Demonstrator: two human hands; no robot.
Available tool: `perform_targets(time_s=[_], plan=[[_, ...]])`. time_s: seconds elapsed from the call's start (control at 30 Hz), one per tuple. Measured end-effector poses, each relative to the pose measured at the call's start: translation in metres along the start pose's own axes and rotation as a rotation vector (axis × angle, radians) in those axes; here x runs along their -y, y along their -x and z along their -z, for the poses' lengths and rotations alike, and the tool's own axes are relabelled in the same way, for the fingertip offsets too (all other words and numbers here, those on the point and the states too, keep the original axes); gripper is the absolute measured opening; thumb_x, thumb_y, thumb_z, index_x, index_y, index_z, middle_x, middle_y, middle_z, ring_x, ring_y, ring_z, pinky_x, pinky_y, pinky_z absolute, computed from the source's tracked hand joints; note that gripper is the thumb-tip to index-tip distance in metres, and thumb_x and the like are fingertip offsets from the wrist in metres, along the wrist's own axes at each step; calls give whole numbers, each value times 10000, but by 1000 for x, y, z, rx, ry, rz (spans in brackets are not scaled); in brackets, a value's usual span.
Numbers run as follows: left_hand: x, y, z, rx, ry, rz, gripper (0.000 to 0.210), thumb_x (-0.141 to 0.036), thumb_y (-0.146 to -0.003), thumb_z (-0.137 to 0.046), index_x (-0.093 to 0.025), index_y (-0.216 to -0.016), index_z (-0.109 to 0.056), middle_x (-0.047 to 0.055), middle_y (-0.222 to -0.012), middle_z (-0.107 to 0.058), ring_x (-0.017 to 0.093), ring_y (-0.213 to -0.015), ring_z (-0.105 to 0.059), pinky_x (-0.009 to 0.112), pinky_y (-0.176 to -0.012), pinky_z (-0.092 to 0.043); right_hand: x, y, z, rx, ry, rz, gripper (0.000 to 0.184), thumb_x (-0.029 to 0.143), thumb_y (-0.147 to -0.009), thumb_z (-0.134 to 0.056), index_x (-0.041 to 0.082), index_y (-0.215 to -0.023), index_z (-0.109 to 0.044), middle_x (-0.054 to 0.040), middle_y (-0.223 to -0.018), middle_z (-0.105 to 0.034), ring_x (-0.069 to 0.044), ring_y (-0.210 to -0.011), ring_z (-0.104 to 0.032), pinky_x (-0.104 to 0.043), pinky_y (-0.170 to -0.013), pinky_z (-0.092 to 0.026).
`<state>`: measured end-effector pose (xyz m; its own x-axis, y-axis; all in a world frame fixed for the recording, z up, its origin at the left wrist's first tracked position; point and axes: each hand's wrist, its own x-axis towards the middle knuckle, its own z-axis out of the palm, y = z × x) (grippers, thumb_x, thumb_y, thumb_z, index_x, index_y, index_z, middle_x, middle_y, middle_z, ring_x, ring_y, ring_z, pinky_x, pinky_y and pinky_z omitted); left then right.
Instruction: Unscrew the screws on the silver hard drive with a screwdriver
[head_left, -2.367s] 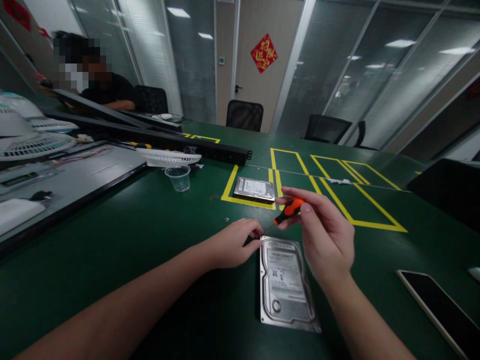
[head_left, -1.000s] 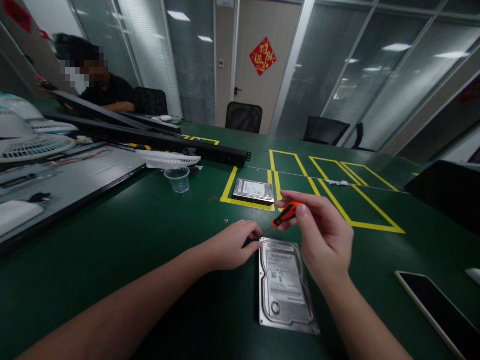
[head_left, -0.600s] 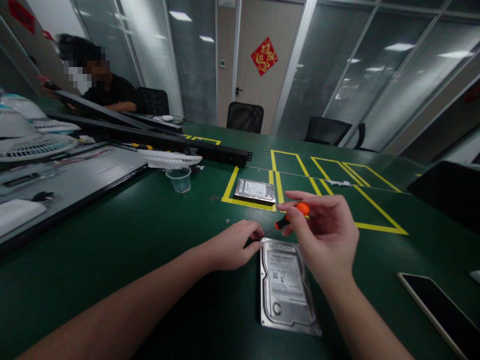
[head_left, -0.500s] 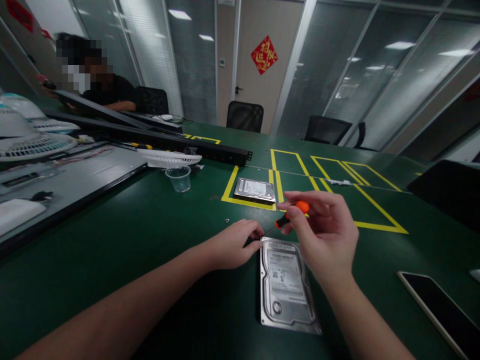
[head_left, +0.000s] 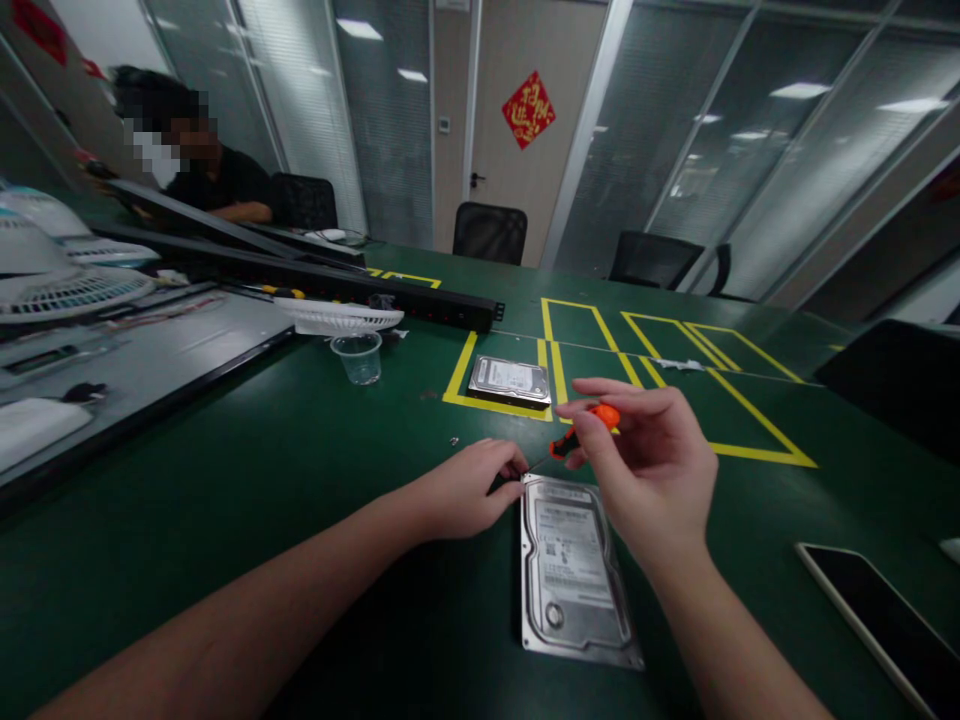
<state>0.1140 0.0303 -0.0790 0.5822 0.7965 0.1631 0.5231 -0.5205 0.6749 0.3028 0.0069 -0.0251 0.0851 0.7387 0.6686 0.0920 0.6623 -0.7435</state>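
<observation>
A silver hard drive (head_left: 574, 570) with a white label lies flat on the green table in front of me. My right hand (head_left: 660, 470) is closed on the orange-and-black handle of a screwdriver (head_left: 585, 430), tilted so that its thin shaft runs down to the drive's far left corner. At that same corner is my left hand (head_left: 472, 490), its thumb and fingers drawn together beside the screwdriver's tip. The fingers hide the tip and whatever they pinch. Beyond the hands, a second hard drive (head_left: 510, 380) rests inside a yellow taped rectangle.
Small metal bits, probably screws (head_left: 454, 441), lie left of the second drive. Further left are a clear plastic cup (head_left: 358, 358), a white fan grille (head_left: 337, 316) and a long black bar (head_left: 420, 300). A phone (head_left: 877, 620) lies at right. Another person (head_left: 225, 180) sits far left.
The screwdriver's handle has turned slightly in my right fingers. My left hand and the hard drive have stayed in place.
</observation>
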Motion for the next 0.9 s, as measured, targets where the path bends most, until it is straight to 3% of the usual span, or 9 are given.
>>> perform_targets(time_s=[0.13,0.2,0.33,0.43,0.6,0.73,0.9], plan=[[0,0,0,-4,2,-3,114,-229,-982,-641,-177,-1081,-664,78,-1070,-715,252,-1024,-668,391,-906,-524,0,0,0,8,46,4,207,176,-906,-779,233,-1077,-679,-66,-1111,-759,-173,-798,-765,-253,-531,-659],[0,0,0,-5,5,-3,118,-229,-982,-642,-178,-1085,-665,76,-1067,-714,251,-1022,-668,387,-898,-525,1,1,2,47,66,15,167,203,-966,-707,218,-1132,-729,-75,-1088,-757,-172,-810,-757,-266,-566,-655],[0,0,0,-1,6,-2,112,-227,-985,-638,-182,-1084,-664,73,-1069,-713,251,-1022,-668,385,-887,-527,0,1,6,127,-29,-41,275,225,-1063,-539,205,-1247,-742,-99,-1135,-767,-169,-792,-745,-325,-645,-646],[1,0,0,-8,9,-10,110,-228,-987,-635,-179,-1082,-659,74,-1067,-713,251,-1020,-668,388,-889,-530,0,2,6,106,-24,-32,267,217,-1044,-581,214,-1257,-741,-107,-1186,-762,-182,-837,-758,-323,-646,-658],[2,0,-1,-11,17,-12,121,-234,-985,-641,-184,-1094,-658,76,-1079,-716,253,-1026,-672,393,-897,-536,1,3,2,37,13,38,141,181,-979,-684,224,-1109,-719,-112,-1294,-716,-229,-994,-788,-286,-585,-675],[1,0,-1,-6,-4,2,119,-238,-982,-642,-182,-1085,-662,82,-1079,-717,260,-1025,-671,404,-903,-532,-1,3,0,11,5,9,190,155,-912,-771,233,-1030,-644,-87,-1226,-736,-201,-896,-794,-265,-548,-673],[1,-1,0,0,5,-3,124,-216,-976,-642,-173,-1092,-658,85,-1083,-716,255,-1024,-672,394,-896,-535,-1,2,0,30,48,26,227,164,-936,-741,244,-1145,-700,-81,-1221,-734,-193,-891,-780,-275,-572,-684]])
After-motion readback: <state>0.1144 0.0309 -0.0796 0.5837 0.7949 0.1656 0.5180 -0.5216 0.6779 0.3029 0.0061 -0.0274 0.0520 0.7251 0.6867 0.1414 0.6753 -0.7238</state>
